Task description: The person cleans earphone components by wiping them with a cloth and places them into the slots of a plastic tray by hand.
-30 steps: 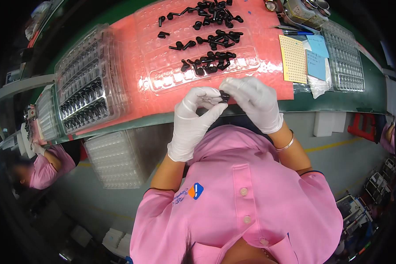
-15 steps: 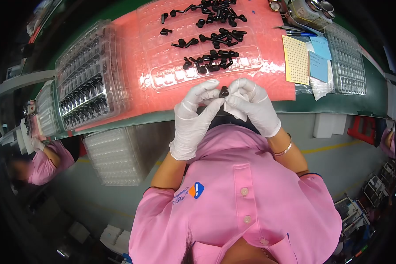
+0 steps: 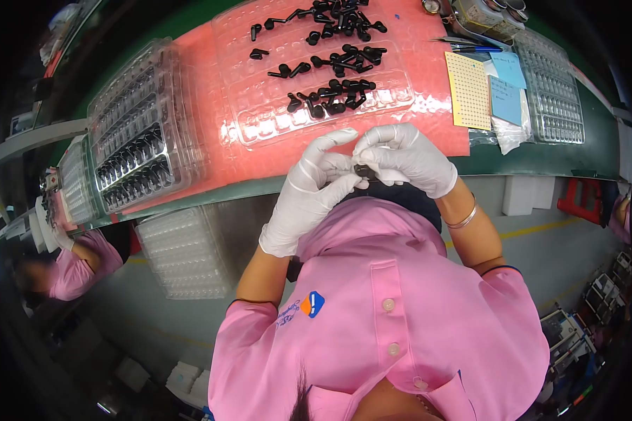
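Observation:
My left hand [image 3: 312, 186], in a white glove, pinches a small black earbud [image 3: 363, 170] in front of my body, just off the table's near edge. My right hand [image 3: 411, 160], also gloved, is closed on a white cloth [image 3: 390, 175] and touches the earbud from the other side. The fingertips partly cover the earbud. Beyond the hands, several black earbuds [image 3: 337, 95] lie in loose rows on a clear plastic tray [image 3: 260, 130] over a pink mat [image 3: 435, 140].
Stacked clear trays [image 3: 189, 151] with rows of black earbuds stand at the left. At the right are a yellow sheet [image 3: 468, 91], blue notes [image 3: 504, 98], pens, metal-topped containers [image 3: 477, 15] and another clear tray [image 3: 555, 105]. A co-worker [image 3: 84, 263] is at the far left.
Both hands have moved down toward my body with the earbud. My right hand, earlier with its fingers extended over the earbud, has curled, and the white cloth has come into sight in it.

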A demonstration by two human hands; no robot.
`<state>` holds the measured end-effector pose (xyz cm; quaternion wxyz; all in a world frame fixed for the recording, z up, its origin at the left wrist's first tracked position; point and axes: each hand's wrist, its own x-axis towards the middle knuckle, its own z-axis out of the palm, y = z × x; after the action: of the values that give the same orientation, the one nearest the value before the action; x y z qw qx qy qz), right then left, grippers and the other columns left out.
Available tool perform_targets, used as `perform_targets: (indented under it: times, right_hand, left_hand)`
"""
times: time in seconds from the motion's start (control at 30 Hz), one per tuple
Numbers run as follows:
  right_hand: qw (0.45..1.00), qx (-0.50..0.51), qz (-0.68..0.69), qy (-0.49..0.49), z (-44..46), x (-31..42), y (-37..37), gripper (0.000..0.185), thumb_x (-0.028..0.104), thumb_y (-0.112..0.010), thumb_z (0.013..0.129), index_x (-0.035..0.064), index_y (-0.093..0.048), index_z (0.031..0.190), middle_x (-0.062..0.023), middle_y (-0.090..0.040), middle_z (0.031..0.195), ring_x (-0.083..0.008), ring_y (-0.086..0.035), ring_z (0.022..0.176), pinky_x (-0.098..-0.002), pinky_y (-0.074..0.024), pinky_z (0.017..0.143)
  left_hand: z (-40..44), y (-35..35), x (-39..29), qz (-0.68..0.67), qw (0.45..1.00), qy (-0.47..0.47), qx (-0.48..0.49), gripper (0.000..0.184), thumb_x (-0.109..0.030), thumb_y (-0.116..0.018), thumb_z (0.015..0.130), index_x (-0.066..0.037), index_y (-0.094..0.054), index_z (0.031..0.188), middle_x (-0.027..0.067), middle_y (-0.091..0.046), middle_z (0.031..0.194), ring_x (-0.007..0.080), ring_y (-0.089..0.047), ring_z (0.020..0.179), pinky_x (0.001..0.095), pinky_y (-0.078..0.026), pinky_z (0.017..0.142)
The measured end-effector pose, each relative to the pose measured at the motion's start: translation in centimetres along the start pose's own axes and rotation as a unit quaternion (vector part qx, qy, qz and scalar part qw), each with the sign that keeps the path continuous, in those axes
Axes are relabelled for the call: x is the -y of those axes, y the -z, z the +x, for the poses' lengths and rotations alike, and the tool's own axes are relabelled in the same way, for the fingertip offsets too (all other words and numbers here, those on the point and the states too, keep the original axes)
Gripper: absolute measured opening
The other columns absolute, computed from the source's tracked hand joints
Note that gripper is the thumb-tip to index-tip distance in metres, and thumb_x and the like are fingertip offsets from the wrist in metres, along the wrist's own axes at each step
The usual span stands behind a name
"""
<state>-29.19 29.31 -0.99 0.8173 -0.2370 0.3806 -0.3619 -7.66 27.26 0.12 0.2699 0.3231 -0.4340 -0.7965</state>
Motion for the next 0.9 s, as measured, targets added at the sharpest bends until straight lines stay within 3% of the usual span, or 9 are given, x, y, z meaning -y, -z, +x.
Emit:
perform_targets:
  times: [0.17,0.27,0.43,0.53,0.63,0.7,0.73,0.8,0.9]
  right_hand:
    - [0.999,-0.014,-0.026,0.033,-0.6,-0.8,0.0,0.012,0.005,-0.063,0.093,0.0020,-0.069,0.103,-0.0022,-0.065,0.084,-0.0093,-0.060,0.072,-0.0225,-0.0495,0.064]
    - [0.898,-0.051,-0.328,0.288,-1.1,-0.6,-0.5,0.012,0.006,-0.063,0.094,0.0000,-0.067,0.104,-0.0048,-0.066,0.089,-0.0118,-0.064,0.077,-0.0227,-0.0526,0.069]
    - [0.949,-0.023,-0.179,0.257,-1.9,0.2,-0.5,0.013,0.003,-0.063,0.092,-0.0003,-0.068,0.104,-0.0073,-0.065,0.092,-0.0135,-0.065,0.083,-0.0248,-0.0549,0.073]
    - [0.966,-0.185,0.006,0.180,-1.7,0.5,-1.4,0.013,-0.001,-0.063,0.091,-0.0004,-0.068,0.102,-0.0084,-0.065,0.094,-0.0162,-0.067,0.086,-0.0275,-0.0565,0.076]
    - [0.949,-0.159,-0.045,0.269,-1.1,-1.2,-2.9,0.013,-0.001,-0.063,0.090,0.0002,-0.067,0.102,-0.0077,-0.066,0.093,-0.0168,-0.068,0.085,-0.0274,-0.0568,0.076]
    - [0.934,-0.154,-0.074,0.313,-0.8,-1.3,-3.2,0.013,-0.001,-0.063,0.090,0.0005,-0.067,0.102,-0.0073,-0.066,0.093,-0.0170,-0.068,0.084,-0.0273,-0.0570,0.076]
    - [0.882,-0.159,-0.238,0.375,-0.5,-1.1,-3.2,0.014,-0.002,-0.064,0.089,0.0008,-0.067,0.102,-0.0075,-0.066,0.092,-0.0174,-0.068,0.082,-0.0272,-0.0568,0.074]
    - [0.691,-0.151,-0.537,0.459,0.1,-0.7,-3.0,0.015,-0.002,-0.065,0.088,0.0014,-0.066,0.102,-0.0079,-0.066,0.091,-0.0182,-0.068,0.080,-0.0271,-0.0564,0.071]
    - [0.685,-0.206,-0.560,0.418,0.9,-1.3,-1.5,0.018,-0.002,-0.067,0.085,0.0029,-0.067,0.102,-0.0089,-0.065,0.089,-0.0192,-0.067,0.077,-0.0277,-0.0552,0.067]
  left_hand:
    - [0.3,0.2,0.9,-0.069,0.998,0.009,-0.005,0.057,-0.005,-0.068,0.090,-0.006,-0.042,0.141,0.0105,-0.068,0.100,0.0179,-0.067,0.079,0.0278,-0.056,0.071]
    - [0.7,0.8,1.4,-0.128,0.992,0.021,0.006,0.057,-0.007,-0.068,0.090,-0.006,-0.042,0.141,0.0101,-0.067,0.099,0.0172,-0.067,0.075,0.0277,-0.056,0.067]
    - [0.8,1.5,1.7,-0.266,0.962,0.057,-0.007,0.042,-0.012,-0.062,0.095,-0.007,-0.050,0.135,0.0084,-0.065,0.089,0.0145,-0.064,0.072,0.0243,-0.053,0.061]
    - [0.7,1.6,1.5,-0.366,0.927,0.079,-0.021,0.039,-0.015,-0.060,0.097,-0.008,-0.051,0.134,0.0044,-0.062,0.082,0.0100,-0.058,0.062,0.0224,-0.047,0.052]
    - [1.0,1.3,2.8,-0.559,0.819,0.096,0.080,0.036,-0.017,-0.056,0.099,-0.008,-0.052,0.133,-0.0003,-0.052,0.072,0.0057,-0.044,0.052,0.0224,-0.036,0.045]
    - [1.1,0.4,3.0,-0.573,0.810,0.092,0.084,0.033,-0.017,-0.055,0.100,-0.008,-0.052,0.132,-0.0009,-0.049,0.070,0.0054,-0.042,0.051,0.0221,-0.035,0.045]
    - [1.0,-0.1,3.1,-0.588,0.800,0.085,0.085,0.031,-0.017,-0.054,0.101,-0.008,-0.053,0.130,-0.0015,-0.046,0.068,0.0050,-0.039,0.049,0.0219,-0.033,0.046]
    - [0.7,-0.8,3.0,-0.601,0.790,0.077,0.088,0.029,-0.017,-0.052,0.101,-0.008,-0.054,0.129,-0.0021,-0.043,0.067,0.0046,-0.037,0.048,0.0217,-0.032,0.046]
    - [0.3,-0.9,2.2,-0.665,0.740,0.064,0.072,0.025,-0.019,-0.052,0.102,-0.009,-0.055,0.125,-0.0025,-0.043,0.068,0.0043,-0.038,0.050,0.0209,-0.033,0.049]
